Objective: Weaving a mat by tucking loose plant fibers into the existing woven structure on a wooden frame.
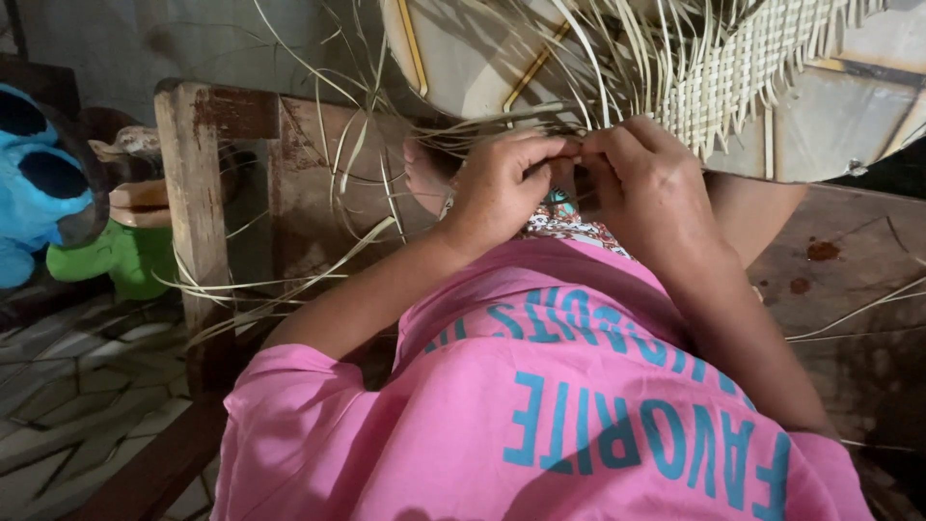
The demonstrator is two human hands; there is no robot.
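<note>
- left hand (502,183) and right hand (648,183) meet fingertip to fingertip, each pinching thin straw strands (540,121) at the edge of the woven mat (743,77), which lies on a round form (473,58) over the knees.
- risk: the dry strands look brittle; a hard tug may snap one or loosen the weave.
- count: two hands, one mat, one wooden chair (193,193), two plush toys (58,193); loose strands too many to count.

Warm, fairly dim indoor light is coming from above and in front, hitting the pale woven piece (752,77) and the pink shirt (540,415) hardest. Corners are falling into dark shadow, especially right edge and top left. Hands are casting soft shadow underneath. Slight motion blur is showing on loose straw strands (289,280). Wide-angle bending is stretching the edges.
</note>
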